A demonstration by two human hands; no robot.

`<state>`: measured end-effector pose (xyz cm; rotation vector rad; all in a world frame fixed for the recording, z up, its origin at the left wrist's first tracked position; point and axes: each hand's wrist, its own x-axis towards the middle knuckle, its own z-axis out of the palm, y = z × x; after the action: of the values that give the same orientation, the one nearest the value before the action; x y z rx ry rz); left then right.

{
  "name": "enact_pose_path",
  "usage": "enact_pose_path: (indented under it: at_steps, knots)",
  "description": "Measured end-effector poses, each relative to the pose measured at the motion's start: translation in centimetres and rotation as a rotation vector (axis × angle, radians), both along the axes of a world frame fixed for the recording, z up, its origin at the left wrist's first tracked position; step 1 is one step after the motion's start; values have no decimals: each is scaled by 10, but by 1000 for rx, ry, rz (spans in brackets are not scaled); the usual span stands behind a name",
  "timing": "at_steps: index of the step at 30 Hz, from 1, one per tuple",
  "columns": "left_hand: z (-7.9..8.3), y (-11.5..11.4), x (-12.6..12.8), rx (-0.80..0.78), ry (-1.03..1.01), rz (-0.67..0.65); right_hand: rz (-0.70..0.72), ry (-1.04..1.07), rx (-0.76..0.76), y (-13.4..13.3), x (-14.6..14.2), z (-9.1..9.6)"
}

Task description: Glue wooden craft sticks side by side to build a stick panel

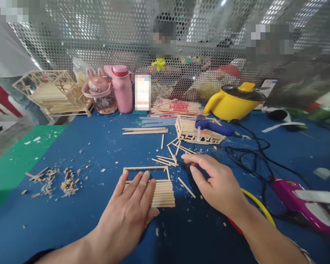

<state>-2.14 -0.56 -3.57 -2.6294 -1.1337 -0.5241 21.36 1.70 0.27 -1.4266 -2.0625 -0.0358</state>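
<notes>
My left hand (136,200) lies flat with its fingers stretched over a small panel of wooden sticks (163,196), pressing it on the blue table. At the panel's far side, thin sticks form an open rectangular frame (147,168). My right hand (216,181) hovers to the right, thumb and index finger apart, with nothing visible between them. Beneath its fingertips is a dark tool tip (186,165), mostly covered. A yellow handle (260,205) and a red handle (235,224) show beside the right wrist. One loose stick (187,187) lies between panel and hand.
Cut sticks (166,160) lie beyond my hands, near a small stick model (187,130) with a blue glue gun (214,127) on it. Scraps (70,182) are at left. Black cords (253,157), a purple device (305,205) and a yellow pot (233,104) occupy the right.
</notes>
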Motion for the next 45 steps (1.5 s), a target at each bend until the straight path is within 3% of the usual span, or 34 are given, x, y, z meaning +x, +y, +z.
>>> enact_pose_path:
  at_steps: [4, 11, 15, 22, 30, 37, 45]
  knots:
    - [-3, -2, 3, 15, -20, 8, -10, 54, -132, -2, 2, -1]
    - [-3, -1, 2, 21, 77, -75, 94, 66, -317, -9, -10, -5]
    - [-4, -2, 3, 20, 53, -54, 129, 48, -351, -10, -13, -9]
    - [-9, -5, 4, 2, -9, 0, 150, 4, -269, -6, -14, -17]
    - [-11, -7, 6, -55, -43, 40, 181, -164, -42, -8, -16, -24]
    - [-11, -7, 6, -70, -42, 31, 179, -244, -44, -12, -19, -25]
    - [-12, -6, 6, -74, -51, 24, 254, -362, 74, -18, -20, -21]
